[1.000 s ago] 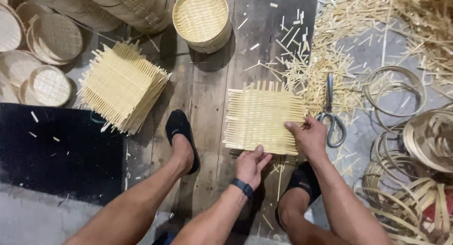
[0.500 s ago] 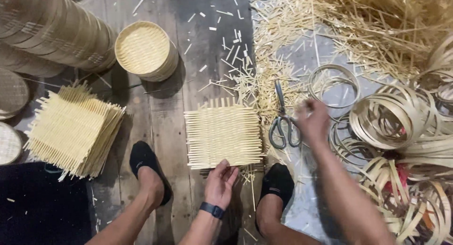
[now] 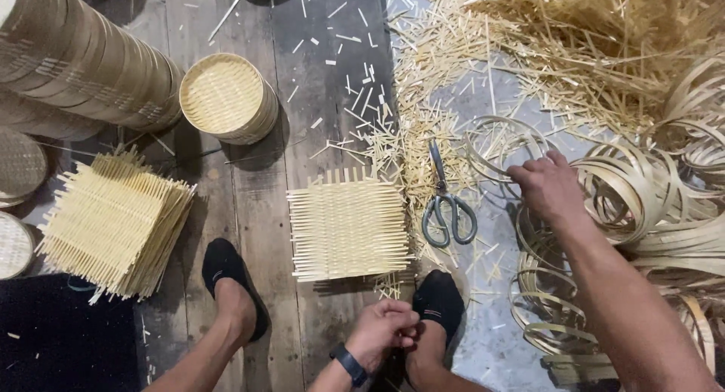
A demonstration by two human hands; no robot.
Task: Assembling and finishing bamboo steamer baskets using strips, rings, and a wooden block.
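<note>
Reaching toward the right of the frame, the right hand [image 3: 550,184] has its fingers curled over a thin bamboo ring [image 3: 498,146] that lies on the floor at the edge of a big tangle of bamboo hoops [image 3: 649,203]; the fingers touch the ring, but whether they grip it fully cannot be told. The left hand [image 3: 384,330] sits low in the middle of the frame, loosely closed, with a dark wristband [image 3: 349,363] on its wrist, just beside a foot in a black shoe [image 3: 438,305]; it seems to hold nothing. Just above that hand, in the centre, a square woven bamboo mat [image 3: 347,226] lies flat on the wooden floor [image 3: 257,211], apart from both hands. A pair of scissors [image 3: 447,203] with grey handles lies between the mat and the right hand, blades pointing to the top of the frame. At the left, a stack of similar woven mats [image 3: 113,226] rests near the other black shoe [image 3: 230,275]. Above centre left stands a round bamboo steamer basket [image 3: 226,97], and a tall leaning stack of such baskets [image 3: 83,60] fills the upper left. Loose bamboo slivers [image 3: 574,44] are heaped across the upper right.
</note>
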